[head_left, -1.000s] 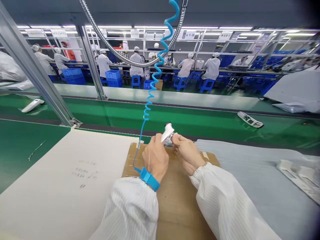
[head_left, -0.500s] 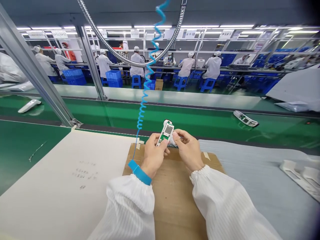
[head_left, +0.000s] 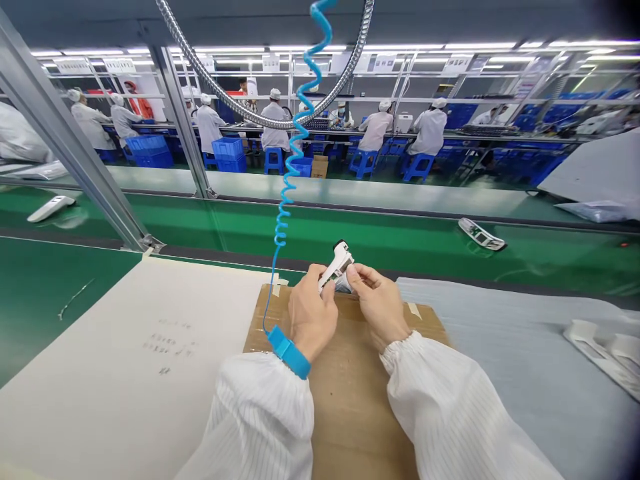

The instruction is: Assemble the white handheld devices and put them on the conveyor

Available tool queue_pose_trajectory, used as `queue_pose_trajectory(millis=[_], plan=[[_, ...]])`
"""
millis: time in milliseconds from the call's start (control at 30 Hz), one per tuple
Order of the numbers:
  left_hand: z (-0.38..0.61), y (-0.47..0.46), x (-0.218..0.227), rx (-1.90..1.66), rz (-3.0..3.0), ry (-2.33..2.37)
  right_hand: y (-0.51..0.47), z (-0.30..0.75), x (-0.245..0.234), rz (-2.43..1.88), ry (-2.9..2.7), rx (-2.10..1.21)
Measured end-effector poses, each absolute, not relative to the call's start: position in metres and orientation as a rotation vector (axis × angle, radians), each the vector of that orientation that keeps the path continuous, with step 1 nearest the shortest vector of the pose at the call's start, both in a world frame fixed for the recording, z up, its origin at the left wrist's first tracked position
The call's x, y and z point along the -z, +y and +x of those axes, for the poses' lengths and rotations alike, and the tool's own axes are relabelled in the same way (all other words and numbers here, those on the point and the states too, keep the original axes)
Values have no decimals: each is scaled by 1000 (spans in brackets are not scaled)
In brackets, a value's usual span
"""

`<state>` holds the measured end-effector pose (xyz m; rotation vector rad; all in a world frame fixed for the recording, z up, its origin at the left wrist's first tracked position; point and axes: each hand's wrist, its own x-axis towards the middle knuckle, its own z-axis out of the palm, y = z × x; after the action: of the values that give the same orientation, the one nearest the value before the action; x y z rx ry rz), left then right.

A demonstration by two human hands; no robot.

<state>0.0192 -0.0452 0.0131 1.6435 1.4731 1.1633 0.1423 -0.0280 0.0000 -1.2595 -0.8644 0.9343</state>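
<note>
White plastic handset (head_left: 336,265) is held in the air between both hands, over the far edge of the cardboard sheet (head_left: 350,427). Long axis tilted, lower-left to upper-right, dark tip up and clear of the fingers. Left hand (head_left: 313,317) is nearer the body of it: fingers curled closed round the lower end. Right hand (head_left: 379,305) is in a tight pinch at the right side, by a silvery piece (head_left: 343,284); can't tell exactly what it grips. Blue wrist strap (head_left: 289,352) on left wrist, coiled blue cord (head_left: 283,227) going up. Paper sheet (head_left: 125,373) left of the cardboard, grey foam sheet (head_left: 500,347) right, white tray (head_left: 603,353) on it. Similar white unit (head_left: 481,234) on green belt (head_left: 350,240) beyond.
</note>
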Motion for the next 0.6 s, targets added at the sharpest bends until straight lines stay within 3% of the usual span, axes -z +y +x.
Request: queue_pose_trajectory(millis=[333,600], plan=[[25,-50,-10,-957,1860,1738,-33,142,0,-1236,-871,-1120],[15,-39,-12,-944,1626,1559,-31,163,-3,-1296,-1655,-98]])
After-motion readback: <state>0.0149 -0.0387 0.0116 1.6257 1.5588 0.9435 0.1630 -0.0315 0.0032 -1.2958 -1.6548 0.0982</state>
